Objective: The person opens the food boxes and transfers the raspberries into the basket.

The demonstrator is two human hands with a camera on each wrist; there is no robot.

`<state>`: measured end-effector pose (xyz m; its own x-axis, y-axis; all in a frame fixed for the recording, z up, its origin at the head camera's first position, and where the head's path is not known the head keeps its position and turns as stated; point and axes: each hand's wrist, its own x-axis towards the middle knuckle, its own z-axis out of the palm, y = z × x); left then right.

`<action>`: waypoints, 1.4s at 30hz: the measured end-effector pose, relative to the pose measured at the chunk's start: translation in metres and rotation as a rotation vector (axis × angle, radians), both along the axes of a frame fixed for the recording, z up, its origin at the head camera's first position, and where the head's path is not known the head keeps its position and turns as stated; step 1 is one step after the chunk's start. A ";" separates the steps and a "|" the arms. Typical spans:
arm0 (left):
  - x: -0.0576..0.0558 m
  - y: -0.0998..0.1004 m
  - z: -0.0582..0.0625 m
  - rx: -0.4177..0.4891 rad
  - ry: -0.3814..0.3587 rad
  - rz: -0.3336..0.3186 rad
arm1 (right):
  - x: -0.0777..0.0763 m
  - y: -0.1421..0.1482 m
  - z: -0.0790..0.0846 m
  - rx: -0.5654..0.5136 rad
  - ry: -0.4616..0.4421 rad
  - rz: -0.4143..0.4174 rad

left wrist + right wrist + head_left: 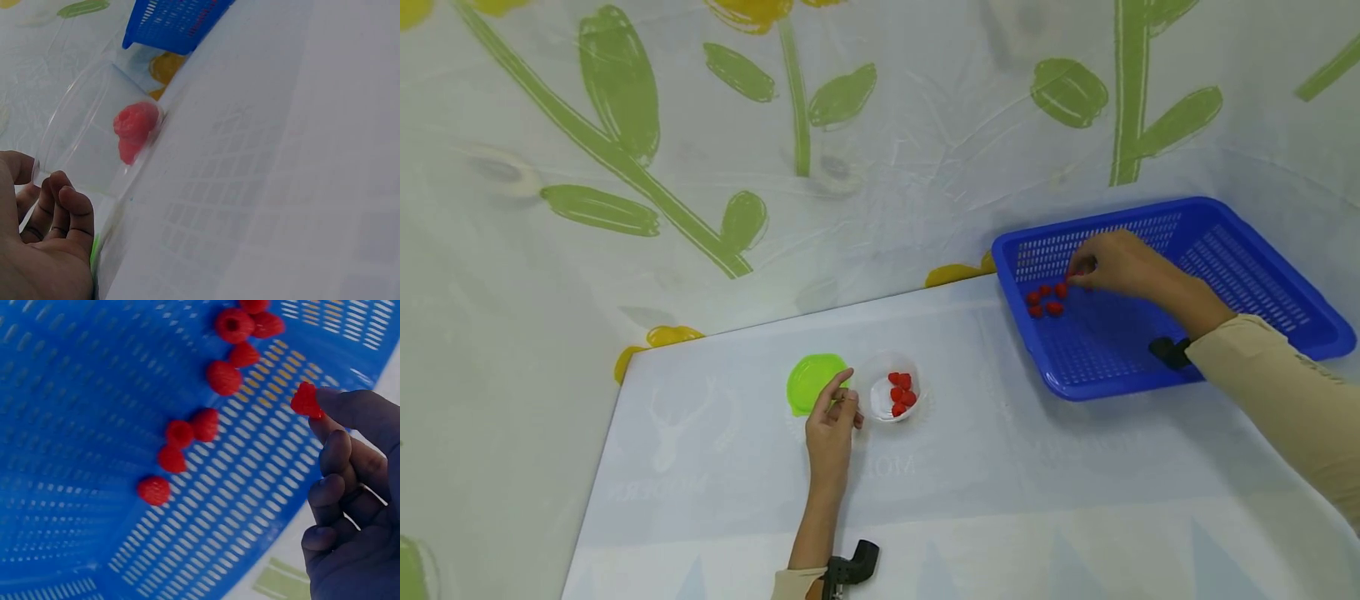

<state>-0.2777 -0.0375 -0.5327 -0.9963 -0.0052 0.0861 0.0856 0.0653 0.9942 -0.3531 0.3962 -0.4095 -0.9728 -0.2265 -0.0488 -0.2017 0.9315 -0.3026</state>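
A red raspberry (306, 401) is pinched between the thumb and forefinger of my right hand (356, 481), above the inside of the blue basket (1052, 390). More raspberries (224, 377) lie loose in a line in the basket. At the left rim of a clear plastic bowl (877, 403), my left hand (831, 429) has its fingers bent, and the left wrist view shows the rim between them. Several raspberries (901, 395) sit in the bowl's right side. A bright green lid (808, 383) lies just left of the bowl, partly behind the left fingers.
The white-covered table (955, 500) carries the bowl and lid left of the basket. Behind it rises a hanging cloth (910, 167) with a green plant print, close to the basket's far edge. The basket has raised, slotted walls.
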 end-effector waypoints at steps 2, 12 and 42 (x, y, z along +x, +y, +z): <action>0.002 0.001 0.005 0.009 -0.002 -0.008 | 0.000 0.001 -0.006 0.014 -0.012 0.007; 0.008 0.004 0.022 -0.017 0.006 -0.022 | -0.001 0.005 -0.023 0.044 -0.043 0.034; 0.005 0.001 0.019 -0.004 -0.001 -0.018 | 0.003 -0.002 -0.005 0.043 -0.080 0.056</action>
<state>-0.2727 -0.0365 -0.5136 -0.9963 0.0133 0.0852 0.0859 0.0675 0.9940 -0.3497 0.3943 -0.4149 -0.9511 -0.2768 -0.1369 -0.2309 0.9319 -0.2798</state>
